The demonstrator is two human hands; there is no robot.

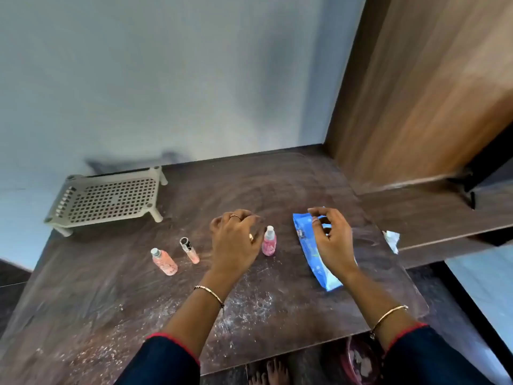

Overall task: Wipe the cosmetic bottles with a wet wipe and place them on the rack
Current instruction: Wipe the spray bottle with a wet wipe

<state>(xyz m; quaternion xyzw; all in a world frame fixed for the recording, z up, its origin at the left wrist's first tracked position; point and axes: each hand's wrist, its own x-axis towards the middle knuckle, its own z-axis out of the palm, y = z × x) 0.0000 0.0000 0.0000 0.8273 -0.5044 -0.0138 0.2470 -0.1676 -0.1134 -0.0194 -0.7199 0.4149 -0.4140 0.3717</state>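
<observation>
Navy red-edged sleeves [166, 362], gold bangles [209, 291], rings [235, 216] on left hand [236, 243].

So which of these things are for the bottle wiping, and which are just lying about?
For the job: left pink bottle, slim bottle, right pink bottle, blue wipe packet, rack.
Lying about: crumpled white scrap, pink bucket on the floor.

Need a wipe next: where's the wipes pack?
Head view, right of centre: wipes pack lies on the table under the right hand, right of the rightmost pink bottle.
</observation>
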